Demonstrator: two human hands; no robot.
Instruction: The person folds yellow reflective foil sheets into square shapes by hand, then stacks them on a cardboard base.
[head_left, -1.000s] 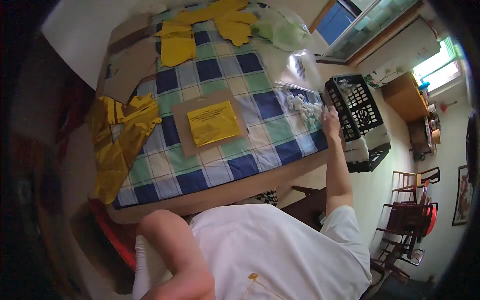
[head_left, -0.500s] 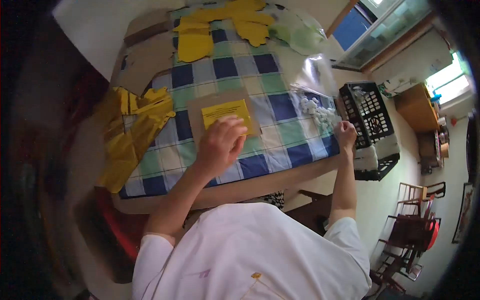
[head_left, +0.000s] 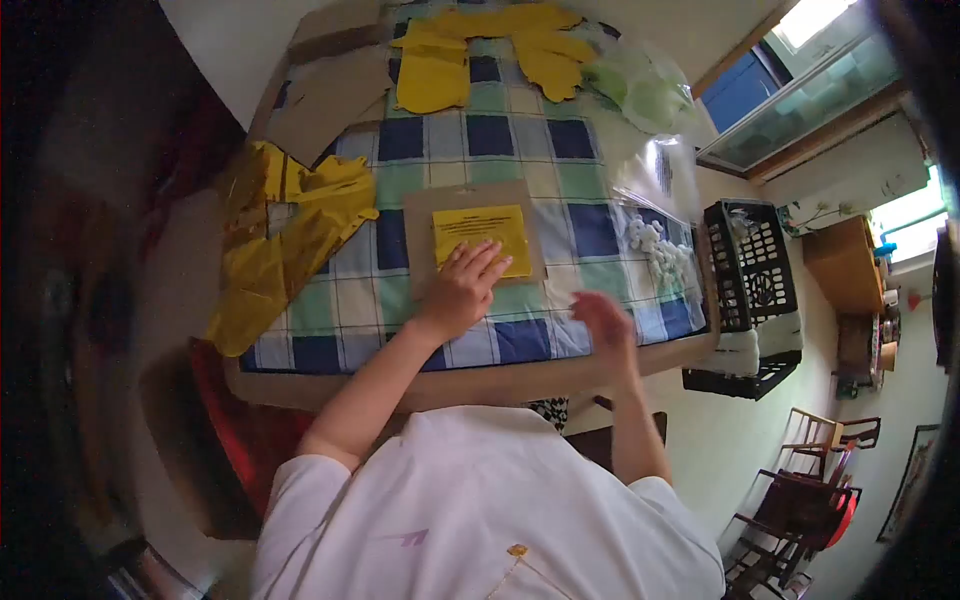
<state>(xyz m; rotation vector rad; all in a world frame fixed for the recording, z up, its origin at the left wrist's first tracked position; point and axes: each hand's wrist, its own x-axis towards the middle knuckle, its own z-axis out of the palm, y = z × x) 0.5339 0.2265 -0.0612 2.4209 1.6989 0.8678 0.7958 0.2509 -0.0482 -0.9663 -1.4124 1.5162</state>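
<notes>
My left hand [head_left: 462, 290] lies with spread fingers on the lower part of a yellow printed sheet [head_left: 485, 226]. Under that sheet is a brown cardboard piece [head_left: 418, 222], flat on the checked cloth [head_left: 490, 137]. Over the cloth near the front edge hangs my right hand [head_left: 605, 322], blurred, its fingers bent; whether something small is between them cannot be made out. A heap of small white pieces [head_left: 660, 256] sits at the right edge of the table, beyond my right hand.
Yellow shaped sheets [head_left: 433, 75] and cardboard [head_left: 335, 95] lie at the back. More yellow sheeting [head_left: 262, 285] hangs at the left edge. Clear plastic bags [head_left: 655, 175] are at the back right. A black crate [head_left: 752, 270] stands beside the table, chairs [head_left: 805, 500] beyond.
My right hand has moved left from the white pieces toward the table's middle front. My left hand has flattened onto the yellow sheet. The view has shifted slightly.
</notes>
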